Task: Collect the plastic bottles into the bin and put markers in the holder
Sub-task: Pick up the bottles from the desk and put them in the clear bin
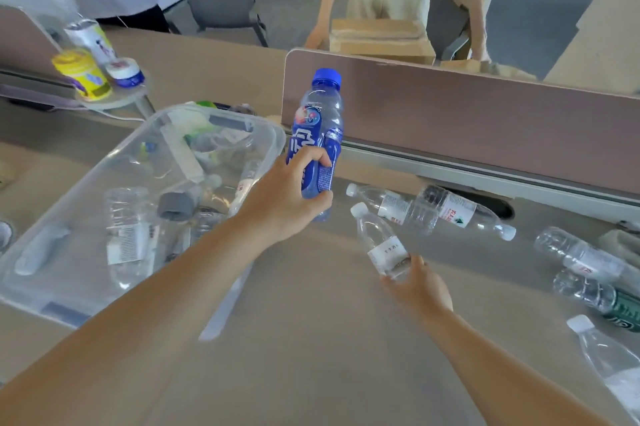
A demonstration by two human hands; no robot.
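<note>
the left hand (284,195) is wrapped around the lower body of a clear ribbed plastic bottle with a glossy blue label and blue screw cap (317,135), holding it upright just past the right rim of the translucent rectangular plastic bin (273,138), which already holds crumpled clear bottles. the right hand (417,282), arm stretched forward, pinches the base of a small clear white-capped bottle (379,245) tilted above the smooth beige worktop (311,339). two more clear bottles (433,209) lie on their sides just beyond it.
</note>
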